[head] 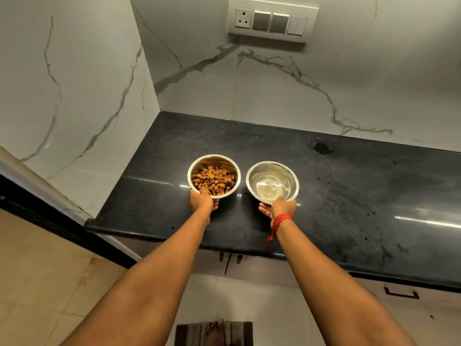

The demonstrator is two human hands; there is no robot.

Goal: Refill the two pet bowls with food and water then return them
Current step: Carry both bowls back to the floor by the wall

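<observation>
Two steel bowls sit side by side on the black stone surface [349,196], towards its front edge and not far from the corner where the marble walls meet. Both lie straight ahead of the person, at the end of two outstretched arms. The food bowl [214,156] is in front of the left hand [203,202] and the water bowl [272,163] is in front of the right hand [279,207], so each hand has its own bowl and neither arm has to cross. The bowls are close together but apart, with a narrow strip of surface between them.

The left hand grips the near rim of the food bowl, thumb over the lip and fingers curled beneath the near wall. The right hand, with a red thread [280,218] round its wrist, holds the water bowl the same way, thumb on the rim and fingers showing under the near side. Whether the bowls rest on the surface or are raised a shade cannot be told.

Both bowls are round and shiny, so there is no long axis to line up. The food bowl holds brown and yellowish kibble [214,182] covering its bottom, well below the rim. The water [269,189] shows only as a bright ripple low in the other bowl, and its level is hard to read.

Both look refilled, so carrying them back seems to be what is left. Held by one edge only, the water bowl is the likelier to tip and spill
</observation>
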